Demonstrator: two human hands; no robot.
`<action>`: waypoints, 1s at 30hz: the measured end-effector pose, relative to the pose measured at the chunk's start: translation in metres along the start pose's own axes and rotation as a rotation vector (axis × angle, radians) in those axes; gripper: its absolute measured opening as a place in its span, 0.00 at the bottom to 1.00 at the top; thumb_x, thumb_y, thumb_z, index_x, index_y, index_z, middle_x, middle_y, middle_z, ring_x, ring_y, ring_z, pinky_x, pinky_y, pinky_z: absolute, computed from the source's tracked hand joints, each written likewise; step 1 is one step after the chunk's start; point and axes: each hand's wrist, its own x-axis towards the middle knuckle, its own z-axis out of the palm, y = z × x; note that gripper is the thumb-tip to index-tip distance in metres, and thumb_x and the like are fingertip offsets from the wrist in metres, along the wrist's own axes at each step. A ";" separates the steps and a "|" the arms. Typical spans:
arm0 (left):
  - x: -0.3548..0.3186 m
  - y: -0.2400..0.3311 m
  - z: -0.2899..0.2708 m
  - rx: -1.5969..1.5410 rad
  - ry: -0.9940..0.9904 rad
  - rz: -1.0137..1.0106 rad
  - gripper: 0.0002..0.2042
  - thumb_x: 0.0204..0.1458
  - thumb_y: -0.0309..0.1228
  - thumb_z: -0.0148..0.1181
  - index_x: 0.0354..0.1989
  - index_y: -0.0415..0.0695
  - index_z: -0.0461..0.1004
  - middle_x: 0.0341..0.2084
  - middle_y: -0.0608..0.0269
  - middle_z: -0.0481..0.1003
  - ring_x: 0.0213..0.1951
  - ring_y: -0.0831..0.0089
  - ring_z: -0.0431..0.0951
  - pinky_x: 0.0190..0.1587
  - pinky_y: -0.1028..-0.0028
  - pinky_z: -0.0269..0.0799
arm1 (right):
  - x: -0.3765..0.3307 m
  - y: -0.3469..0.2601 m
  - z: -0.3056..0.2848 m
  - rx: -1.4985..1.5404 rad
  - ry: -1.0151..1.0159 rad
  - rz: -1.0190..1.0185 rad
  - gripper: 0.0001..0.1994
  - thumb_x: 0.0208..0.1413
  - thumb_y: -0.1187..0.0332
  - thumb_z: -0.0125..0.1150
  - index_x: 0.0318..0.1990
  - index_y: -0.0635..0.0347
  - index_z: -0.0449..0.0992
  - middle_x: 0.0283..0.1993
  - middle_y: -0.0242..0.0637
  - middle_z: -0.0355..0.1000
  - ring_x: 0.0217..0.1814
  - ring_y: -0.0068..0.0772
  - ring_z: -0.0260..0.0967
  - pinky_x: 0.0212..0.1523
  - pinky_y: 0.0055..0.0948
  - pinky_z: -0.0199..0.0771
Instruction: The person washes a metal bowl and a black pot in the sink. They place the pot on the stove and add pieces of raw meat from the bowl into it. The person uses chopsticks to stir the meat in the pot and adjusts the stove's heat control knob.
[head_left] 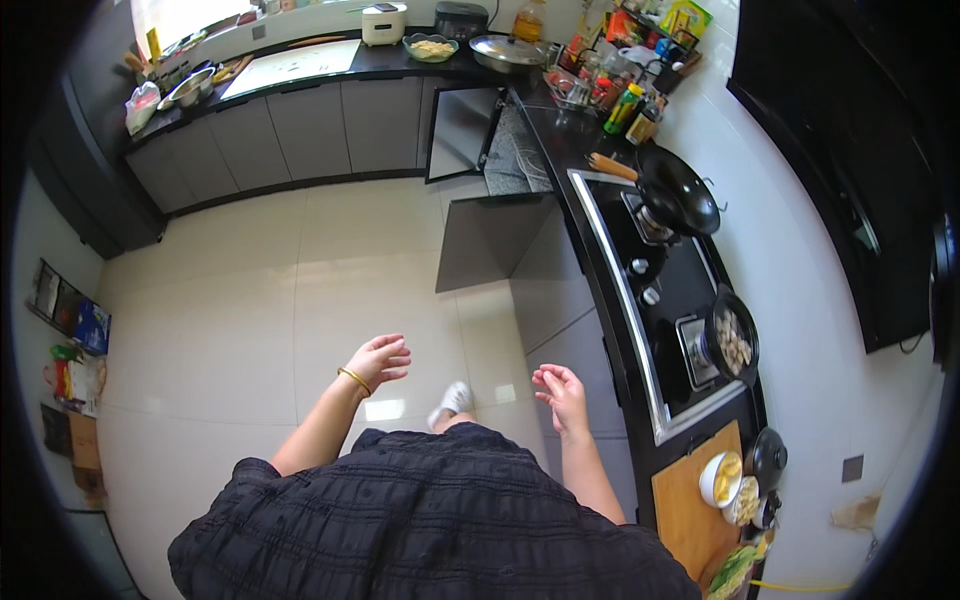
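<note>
Over the tiled floor (240,300) my left hand (381,363) hovers in mid-air, a gold bangle at its wrist; its fingers are apart and hold nothing. My right hand (562,398) is also in the air, to the left of the counter's front, with loosely bent fingers and nothing in them. Neither hand touches anything. Nearest the right hand are the grey cabinet fronts (567,345). Beyond them, on the gas hob (665,320), sit a black pot (751,345) with pale chunks of food in it and a black wok (680,190) with a wooden handle.
Two cabinet doors (490,240) stand open at the corner, jutting over the floor. A wooden cutting board (690,490), a bowl of yellow pieces (709,480) and a black lid (768,460) are at the near right. Bottles (623,108) crowd the far corner. A white shoe (453,399) shows below me.
</note>
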 end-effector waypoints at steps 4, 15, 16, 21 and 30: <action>0.051 0.043 -0.006 0.040 -0.031 -0.013 0.21 0.47 0.35 0.53 0.48 0.41 0.59 0.35 0.57 0.68 0.37 0.71 0.70 0.36 0.73 0.71 | 0.078 -0.014 0.017 0.056 0.015 0.078 0.08 0.50 0.68 0.50 0.37 0.58 0.67 0.34 0.33 0.69 0.36 0.23 0.67 0.32 0.21 0.66; 0.209 0.234 -0.069 0.080 0.111 0.083 0.22 0.47 0.34 0.53 0.50 0.40 0.57 0.36 0.57 0.67 0.36 0.72 0.70 0.35 0.74 0.71 | 0.371 -0.016 0.087 0.215 0.110 0.401 0.16 0.50 0.65 0.50 0.45 0.60 0.60 0.38 0.43 0.65 0.35 0.36 0.66 0.30 0.31 0.68; 0.221 0.248 -0.079 0.049 0.146 0.082 0.22 0.47 0.34 0.53 0.49 0.40 0.58 0.35 0.58 0.68 0.36 0.71 0.70 0.35 0.74 0.71 | 0.396 -0.013 0.092 0.249 0.161 0.450 0.18 0.50 0.64 0.50 0.46 0.60 0.58 0.41 0.45 0.64 0.37 0.38 0.66 0.31 0.31 0.68; 0.294 0.283 -0.136 -0.095 0.219 -0.013 0.21 0.46 0.34 0.55 0.48 0.41 0.59 0.30 0.62 0.69 0.31 0.75 0.71 0.29 0.76 0.72 | 0.482 0.000 0.107 0.324 0.331 0.524 0.22 0.53 0.59 0.44 0.51 0.61 0.52 0.50 0.53 0.56 0.42 0.45 0.63 0.35 0.36 0.67; 0.477 0.422 -0.197 0.134 0.125 -0.121 0.20 0.46 0.35 0.55 0.47 0.42 0.60 0.28 0.65 0.68 0.30 0.78 0.69 0.29 0.77 0.71 | 0.540 0.017 0.153 0.671 0.655 0.487 0.14 0.56 0.57 0.36 0.35 0.57 0.64 0.34 0.37 0.66 0.34 0.34 0.62 0.34 0.31 0.64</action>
